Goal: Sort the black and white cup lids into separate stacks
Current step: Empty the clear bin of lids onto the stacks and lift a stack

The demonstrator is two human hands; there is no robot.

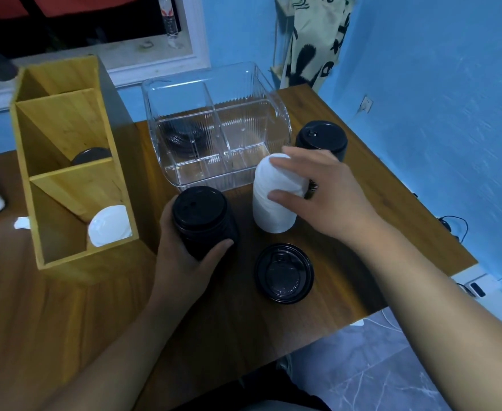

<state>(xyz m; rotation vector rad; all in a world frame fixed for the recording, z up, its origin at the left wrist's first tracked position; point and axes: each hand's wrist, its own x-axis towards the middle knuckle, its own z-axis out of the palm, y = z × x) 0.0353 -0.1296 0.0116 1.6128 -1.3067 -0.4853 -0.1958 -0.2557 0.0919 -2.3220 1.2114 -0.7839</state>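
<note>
Wooden counter: stacking is judged under way. Three stacks are counted: the centre black stack, clasped by the left hand; the far black stack, upper right; the white stack, gripped by the right hand. One loose black lid, lower centre, should be added next.

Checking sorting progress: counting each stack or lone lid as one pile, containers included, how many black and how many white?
Black piles: 5 (black stack in the left hand, far black stack, flat black lid, black lids in the clear organiser, black lid in the wooden box)
White piles: 2 (white stack in the right hand, white lid in the wooden box)
Total: 7
</note>
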